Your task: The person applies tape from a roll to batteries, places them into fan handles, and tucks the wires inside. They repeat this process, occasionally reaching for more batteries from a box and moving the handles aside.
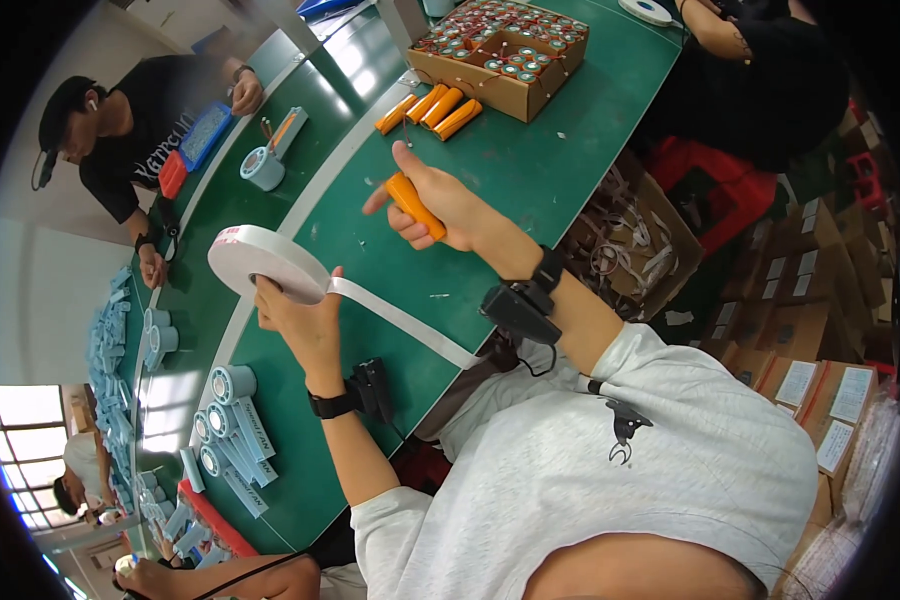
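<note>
My left hand (305, 325) grips a wide roll of white tape (285, 262), with its fingers at the roll's core. From the roll, a loose strip of white tape (405, 322) runs down toward the table's near edge. In my right hand (445, 200) is an orange cylindrical battery (414, 206), held against the palm by curled fingers, with the thumb pointing up. Beyond that hand, several more orange batteries (440, 106) lie side by side on the green table (410, 270). Behind them stands a cardboard box (535, 98) packed with upright wired batteries.
Light-blue handheld fans (232, 430) lie in a group left of my left arm. Another fan (263, 168) sits across the table's pale seam. A co-worker (120, 125) works opposite beside a blue tray (205, 135). On the right, a carton (635, 240) holds white scraps.
</note>
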`<state>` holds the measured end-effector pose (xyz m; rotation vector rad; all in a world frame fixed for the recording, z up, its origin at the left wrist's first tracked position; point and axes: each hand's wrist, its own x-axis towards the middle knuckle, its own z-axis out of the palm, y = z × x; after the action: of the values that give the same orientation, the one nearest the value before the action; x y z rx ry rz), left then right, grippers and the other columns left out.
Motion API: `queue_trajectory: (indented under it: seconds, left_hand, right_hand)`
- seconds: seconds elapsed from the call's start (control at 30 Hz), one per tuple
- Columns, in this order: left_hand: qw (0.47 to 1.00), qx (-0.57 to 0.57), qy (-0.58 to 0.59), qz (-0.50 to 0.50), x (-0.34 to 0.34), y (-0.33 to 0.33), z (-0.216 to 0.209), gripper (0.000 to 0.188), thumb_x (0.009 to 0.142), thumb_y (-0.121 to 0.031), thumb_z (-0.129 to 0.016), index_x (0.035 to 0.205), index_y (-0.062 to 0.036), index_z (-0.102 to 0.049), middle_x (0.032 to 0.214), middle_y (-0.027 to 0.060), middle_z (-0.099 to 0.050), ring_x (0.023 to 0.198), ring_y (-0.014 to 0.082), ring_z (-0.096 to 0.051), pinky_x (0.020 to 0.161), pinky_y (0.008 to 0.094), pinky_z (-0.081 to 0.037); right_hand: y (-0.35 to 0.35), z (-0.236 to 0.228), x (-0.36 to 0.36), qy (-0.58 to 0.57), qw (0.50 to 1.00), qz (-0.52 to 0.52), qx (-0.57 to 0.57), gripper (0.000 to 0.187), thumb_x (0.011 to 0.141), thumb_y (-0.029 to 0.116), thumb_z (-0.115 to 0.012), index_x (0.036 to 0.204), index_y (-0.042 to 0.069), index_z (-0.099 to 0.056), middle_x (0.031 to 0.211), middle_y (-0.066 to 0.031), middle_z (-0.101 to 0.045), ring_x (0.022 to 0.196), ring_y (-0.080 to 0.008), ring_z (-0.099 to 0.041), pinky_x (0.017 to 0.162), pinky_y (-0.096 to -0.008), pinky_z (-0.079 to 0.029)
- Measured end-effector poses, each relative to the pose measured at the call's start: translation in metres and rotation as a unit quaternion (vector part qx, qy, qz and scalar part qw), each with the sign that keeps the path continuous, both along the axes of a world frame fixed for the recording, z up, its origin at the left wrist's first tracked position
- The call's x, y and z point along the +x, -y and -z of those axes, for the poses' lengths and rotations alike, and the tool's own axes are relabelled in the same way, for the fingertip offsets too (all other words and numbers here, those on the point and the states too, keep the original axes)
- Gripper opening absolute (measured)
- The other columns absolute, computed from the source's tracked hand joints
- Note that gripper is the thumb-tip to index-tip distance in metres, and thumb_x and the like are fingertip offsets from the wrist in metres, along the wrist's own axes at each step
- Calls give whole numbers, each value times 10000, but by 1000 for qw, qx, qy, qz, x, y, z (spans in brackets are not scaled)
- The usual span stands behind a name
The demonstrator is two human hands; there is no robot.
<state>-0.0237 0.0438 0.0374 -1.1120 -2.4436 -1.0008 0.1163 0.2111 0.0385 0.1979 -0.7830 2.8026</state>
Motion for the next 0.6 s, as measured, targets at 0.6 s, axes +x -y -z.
queue_trajectory:
  seconds: [0.6]
  left_hand:
    - [993, 11, -99, 65, 32, -6, 0, 773, 525, -187, -775, 1161, 70, -417, 1029, 166, -524, 1048, 318, -419, 895, 398, -235]
  right_hand:
    - [52, -40, -51, 117, 825, 415, 364, 255, 880, 169, -509, 947, -72, -561, 888, -103, -627, 811, -104, -568, 729, -235, -461]
